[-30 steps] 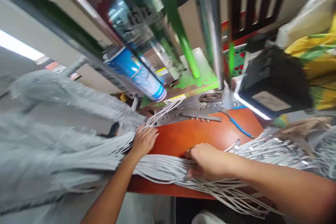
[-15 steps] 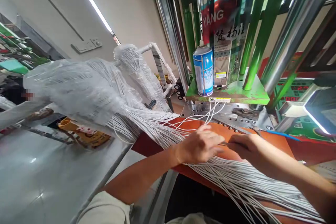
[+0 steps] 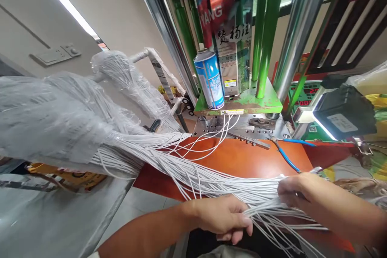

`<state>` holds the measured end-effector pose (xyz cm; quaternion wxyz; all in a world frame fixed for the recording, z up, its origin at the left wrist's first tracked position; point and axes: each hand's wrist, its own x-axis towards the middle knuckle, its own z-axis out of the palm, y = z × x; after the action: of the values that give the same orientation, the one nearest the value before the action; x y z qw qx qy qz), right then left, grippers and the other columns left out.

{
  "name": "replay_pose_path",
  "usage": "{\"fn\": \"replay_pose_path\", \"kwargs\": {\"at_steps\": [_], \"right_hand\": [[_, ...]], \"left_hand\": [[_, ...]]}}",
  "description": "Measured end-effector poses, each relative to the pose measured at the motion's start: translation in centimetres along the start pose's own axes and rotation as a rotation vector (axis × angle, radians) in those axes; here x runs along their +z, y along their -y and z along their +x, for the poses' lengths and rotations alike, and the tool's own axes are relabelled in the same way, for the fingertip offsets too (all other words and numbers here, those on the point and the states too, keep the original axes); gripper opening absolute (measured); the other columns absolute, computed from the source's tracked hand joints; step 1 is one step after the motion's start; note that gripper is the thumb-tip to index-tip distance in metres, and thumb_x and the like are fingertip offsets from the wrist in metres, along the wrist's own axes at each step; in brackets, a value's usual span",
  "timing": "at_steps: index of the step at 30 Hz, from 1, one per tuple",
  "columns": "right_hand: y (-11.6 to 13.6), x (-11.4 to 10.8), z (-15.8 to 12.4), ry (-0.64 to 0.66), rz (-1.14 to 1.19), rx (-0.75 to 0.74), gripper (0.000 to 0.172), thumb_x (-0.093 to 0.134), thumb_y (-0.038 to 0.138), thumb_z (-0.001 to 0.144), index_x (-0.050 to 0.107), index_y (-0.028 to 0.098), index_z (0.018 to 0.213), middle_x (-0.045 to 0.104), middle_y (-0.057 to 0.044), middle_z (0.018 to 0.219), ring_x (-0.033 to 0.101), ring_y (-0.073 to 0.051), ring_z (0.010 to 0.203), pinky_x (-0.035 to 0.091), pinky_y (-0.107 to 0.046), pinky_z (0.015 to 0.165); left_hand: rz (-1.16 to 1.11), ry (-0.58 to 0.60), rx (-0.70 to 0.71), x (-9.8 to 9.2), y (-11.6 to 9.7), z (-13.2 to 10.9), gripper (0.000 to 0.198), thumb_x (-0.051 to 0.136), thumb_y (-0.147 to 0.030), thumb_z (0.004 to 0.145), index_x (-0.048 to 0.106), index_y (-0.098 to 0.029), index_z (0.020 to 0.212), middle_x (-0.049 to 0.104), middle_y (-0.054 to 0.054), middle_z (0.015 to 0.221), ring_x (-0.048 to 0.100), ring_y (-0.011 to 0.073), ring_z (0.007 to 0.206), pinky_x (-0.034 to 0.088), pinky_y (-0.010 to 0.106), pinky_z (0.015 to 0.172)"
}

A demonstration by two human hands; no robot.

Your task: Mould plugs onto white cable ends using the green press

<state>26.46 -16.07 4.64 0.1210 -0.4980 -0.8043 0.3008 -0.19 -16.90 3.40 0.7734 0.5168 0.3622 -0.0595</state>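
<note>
A thick bundle of thin white cables (image 3: 211, 171) runs across the orange-red work surface (image 3: 236, 161), its loose ends spreading at the lower right. At the front edge of the bundle, my left hand (image 3: 225, 215) is closed, with several cables between thumb and fingers. My right hand (image 3: 298, 189) curls its fingers round the right part of the bundle; its fingertips are partly hidden. Behind my right hand lie pliers with blue handles (image 3: 287, 157), their jaws resting near the metal plate of the press. A few cables loop up under the green press plate (image 3: 260, 102).
A blue and white spray can (image 3: 210, 78) stands on the green plate, before steel columns. Plastic-wrapped cable bundles (image 3: 60, 117) hang on a rack at left. A slotted metal bar (image 3: 249, 140) lies on the press bed. At right is a lit lamp (image 3: 344, 109).
Both hands have come down and toward me, from above the orange surface onto the cable bundle. The left hand now grasps cables. The view has swung to the right.
</note>
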Motion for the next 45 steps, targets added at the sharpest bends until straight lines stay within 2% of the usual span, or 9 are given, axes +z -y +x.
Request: {"fn": "replay_pose_path", "kwargs": {"at_steps": [4,8,11,14,16,18,21,27,45], "right_hand": [[0.2,0.8,1.6,0.243,0.252,0.052,0.03,0.052,0.041,0.098,0.065,0.023,0.078,0.068,-0.001,0.073,0.063,-0.017,0.069,0.045,-0.027,0.061],[1.2,1.0,4.9,-0.162,0.417,0.063,0.048,0.045,0.062,0.1,0.067,0.023,0.117,0.072,-0.009,0.116,0.067,-0.025,0.106,0.053,-0.036,0.093],[0.7,1.7,7.5,-0.222,0.442,-0.039,0.051,0.034,0.059,0.105,0.067,0.023,0.118,0.072,-0.009,0.112,0.067,-0.025,0.102,0.055,-0.037,0.091],[-1.6,3.1,9.8,-0.519,0.154,0.001,0.042,0.033,0.044,0.107,0.066,0.019,0.117,0.07,-0.012,0.11,0.064,-0.026,0.098,0.053,-0.04,0.085],[-3.4,4.2,10.6,-0.636,-0.176,0.101,0.034,0.04,0.033,0.105,0.063,0.016,0.123,0.067,-0.016,0.114,0.059,-0.031,0.104,0.049,-0.043,0.082],[-4.7,5.0,10.8,-0.565,-0.409,0.137,0.031,0.043,0.026,0.102,0.064,0.017,0.123,0.066,-0.015,0.109,0.057,-0.033,0.102,0.045,-0.042,0.076],[-5.3,5.4,10.5,-0.478,-0.415,0.058,0.025,0.041,0.025,0.103,0.065,0.018,0.109,0.065,-0.012,0.099,0.058,-0.029,0.094,0.044,-0.039,0.074],[-4.3,5.7,10.2,-0.462,-0.171,0.05,0.026,0.04,0.039,0.106,0.058,0.021,0.1,0.065,-0.003,0.081,0.062,-0.019,0.067,0.041,-0.034,0.064],[-4.0,6.4,10.3,-0.456,-0.241,-0.022,0.028,0.037,0.035,0.107,0.059,0.021,0.098,0.066,-0.004,0.083,0.065,-0.02,0.067,0.038,-0.033,0.057]], "left_hand": [[-0.22,0.018,0.071,-0.1,0.3,2.0,0.055,0.076,-0.067,0.078,0.061,-0.017,0.095,0.061,-0.002,0.067,0.053,0.0083,0.043,0.047,0.02,0.04],[-0.333,-0.123,0.218,-0.8,-2.8,3.5,0.054,0.074,-0.066,0.079,0.061,-0.015,0.089,0.057,-0.003,0.061,0.047,0.0067,0.041,0.041,0.019,0.038],[-0.344,-0.233,0.293,-3.3,-5.3,4.4,0.051,0.077,-0.062,0.079,0.06,-0.015,0.086,0.048,-0.007,0.058,0.034,0.0021,0.04,0.024,0.015,0.037],[-0.302,-0.35,0.342,-7.1,-6.1,5.5,0.052,0.078,-0.06,0.078,0.06,-0.013,0.09,0.043,-0.009,0.058,0.024,-0.0004,0.042,0.012,0.014,0.039],[-0.266,-0.453,0.374,-9.4,-5.5,6.3,0.054,0.077,-0.062,0.078,0.06,-0.012,0.093,0.047,-0.008,0.061,0.029,0.0,0.042,0.017,0.013,0.038],[-0.216,-0.519,0.39,-10.8,-4.5,6.9,0.055,0.074,-0.063,0.079,0.06,-0.013,0.097,0.055,-0.004,0.068,0.044,0.0034,0.043,0.03,0.014,0.037],[-0.133,-0.517,0.349,-11.4,-3.4,7.3,0.05,0.067,-0.062,0.085,0.058,-0.015,0.097,0.061,0.0,0.07,0.06,0.0122,0.047,0.046,0.021,0.038],[-0.056,-0.506,0.312,-10.9,-3.4,6.8,0.036,0.058,-0.05,0.094,0.054,-0.017,0.08,0.058,-0.002,0.06,0.054,0.0091,0.039,0.041,0.018,0.035],[0.062,-0.571,0.279,-10.3,-3.3,7.0,0.027,0.053,-0.041,0.096,0.057,-0.018,0.083,0.057,-0.004,0.06,0.05,0.0071,0.038,0.036,0.016,0.036]]}}
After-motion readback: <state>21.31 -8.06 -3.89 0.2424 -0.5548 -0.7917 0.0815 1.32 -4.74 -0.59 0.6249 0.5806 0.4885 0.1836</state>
